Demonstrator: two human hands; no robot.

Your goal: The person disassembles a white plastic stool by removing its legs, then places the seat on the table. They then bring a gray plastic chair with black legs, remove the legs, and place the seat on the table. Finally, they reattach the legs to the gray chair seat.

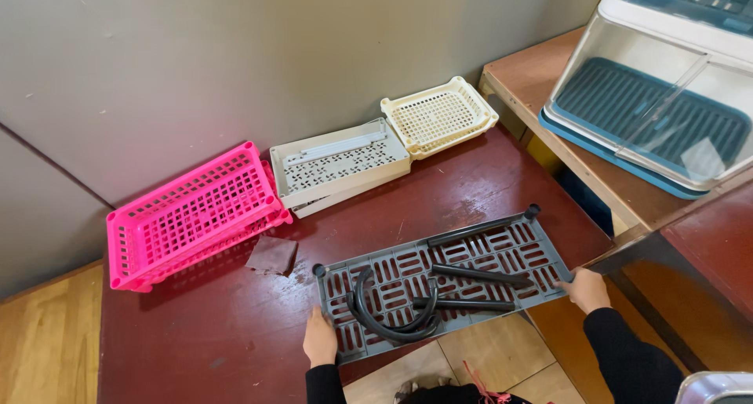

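2 bare hands hold a grey slotted plastic shelf panel [463, 263] at the near edge of the dark red surface [196, 325]. The left hand [319, 340] has its grip closed over the panel's near left corner, and the right hand [585, 288] has its grip closed on the panel's right edge; both arms wear black sleeves. The panel lies flat, its near edge jutting past the surface's edge over the tiled floor. On it rest 2 black curved tubes [384, 314] at the left and 2 black straight tubes [478, 288] towards the middle; 1 more dark tube [482, 226] lies along the panel's far edge. Beyond the panel, against the grey wall, stand a pink basket [188, 212], a grey-white perforated tray [339, 167] and a cream basket [438, 115] in a row. A brown scrap [272, 255] lies just in front of the pink basket. At the right, on a lighter wooden table [533, 78], sits a dish rack with a clear lid and a blue base [659, 106].
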